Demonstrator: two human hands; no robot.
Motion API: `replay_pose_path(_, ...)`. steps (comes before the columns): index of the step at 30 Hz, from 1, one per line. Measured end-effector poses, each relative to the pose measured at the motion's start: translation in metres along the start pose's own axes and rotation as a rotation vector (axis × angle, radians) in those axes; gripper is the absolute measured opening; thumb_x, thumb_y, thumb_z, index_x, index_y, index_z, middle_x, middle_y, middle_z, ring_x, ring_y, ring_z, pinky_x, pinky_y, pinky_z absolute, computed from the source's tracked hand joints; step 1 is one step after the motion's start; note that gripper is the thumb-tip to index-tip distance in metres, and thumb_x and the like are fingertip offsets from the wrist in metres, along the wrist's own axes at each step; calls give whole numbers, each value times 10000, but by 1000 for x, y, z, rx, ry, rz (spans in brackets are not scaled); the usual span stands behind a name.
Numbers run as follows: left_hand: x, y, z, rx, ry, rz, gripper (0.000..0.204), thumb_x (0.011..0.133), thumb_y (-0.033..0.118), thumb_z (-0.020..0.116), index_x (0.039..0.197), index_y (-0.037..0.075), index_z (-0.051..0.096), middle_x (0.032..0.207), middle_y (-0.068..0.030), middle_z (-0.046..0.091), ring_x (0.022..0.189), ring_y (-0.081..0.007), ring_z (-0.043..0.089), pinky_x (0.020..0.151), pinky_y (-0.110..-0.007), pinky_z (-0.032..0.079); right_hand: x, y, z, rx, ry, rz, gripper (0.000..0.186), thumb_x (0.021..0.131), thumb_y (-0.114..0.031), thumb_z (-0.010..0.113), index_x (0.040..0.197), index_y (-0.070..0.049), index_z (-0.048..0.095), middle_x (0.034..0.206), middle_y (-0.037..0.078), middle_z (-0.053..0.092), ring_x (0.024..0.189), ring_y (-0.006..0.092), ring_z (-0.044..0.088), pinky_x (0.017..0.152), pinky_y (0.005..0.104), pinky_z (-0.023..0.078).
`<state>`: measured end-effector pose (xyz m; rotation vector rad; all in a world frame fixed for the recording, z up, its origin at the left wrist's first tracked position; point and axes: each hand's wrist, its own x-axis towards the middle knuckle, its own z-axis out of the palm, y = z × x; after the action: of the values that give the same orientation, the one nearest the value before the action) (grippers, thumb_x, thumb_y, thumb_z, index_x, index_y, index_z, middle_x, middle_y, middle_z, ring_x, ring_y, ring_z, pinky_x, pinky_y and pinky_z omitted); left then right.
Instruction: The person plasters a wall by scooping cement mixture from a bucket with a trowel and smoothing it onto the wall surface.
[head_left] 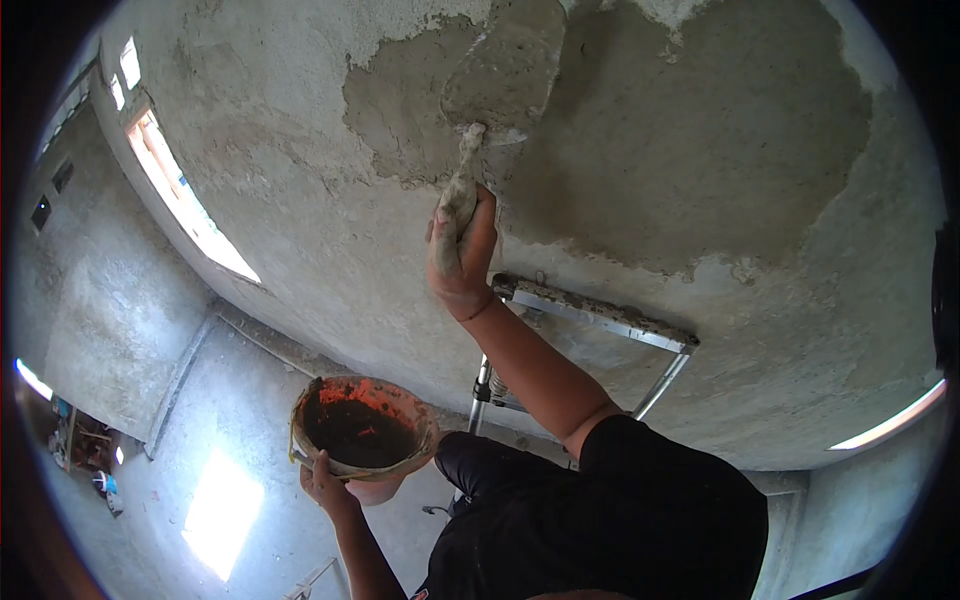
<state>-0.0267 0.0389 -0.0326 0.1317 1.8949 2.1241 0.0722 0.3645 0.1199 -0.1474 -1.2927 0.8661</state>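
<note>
My right hand (462, 255) is closed round the handle of a plaster-caked trowel (505, 80), raised against the wall. The blade lies against a darker, damp-looking patch of plaster (690, 130) and is smeared with the same grey. Lower down to the left, my left hand (325, 485) grips the rim of an orange-red bucket (392, 398). Dark wet mortar (360, 435) sits in the bucket, and its rim is crusted with dried mix.
A metal ladder (610, 318) with a mortar-splashed top stands against the wall (330, 240), beneath my right arm. A bright window opening (185, 200) is at left. Sunlight falls on the floor (225, 510) far below. Assorted items (90, 440) stand at the far left.
</note>
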Motion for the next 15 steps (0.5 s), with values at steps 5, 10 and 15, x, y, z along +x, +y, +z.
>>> replay_pose_path(5, -7, 2, -20, 22, 34, 44, 225, 803, 100, 568, 983, -33, 593, 851, -66, 611, 724, -139, 585, 642, -260, 474, 7, 26, 14, 139, 90, -4, 477, 927, -346, 552, 1208, -17, 351, 850, 15, 467, 661, 67, 429, 535, 221, 400)
replay_pose_path(10, -17, 7, -31, 5, 106, 55, 228, 818, 111, 558, 994, -29, 596, 841, -58, 616, 701, -136, 592, 624, -257, 481, 17, 37, 35, 259, 214, 76, 496, 921, -388, 556, 1203, -35, 350, 855, 17, 465, 659, 62, 433, 521, 220, 397)
replay_pose_path(15, -23, 10, -31, 27, 110, 51, 236, 825, 113, 551, 1009, -27, 597, 843, -62, 618, 704, -136, 593, 628, -259, 484, -3, 81, 49, 183, 215, 80, 457, 929, -365, 546, 1190, -40, 359, 830, 5, 467, 607, 54, 432, 503, 220, 392)
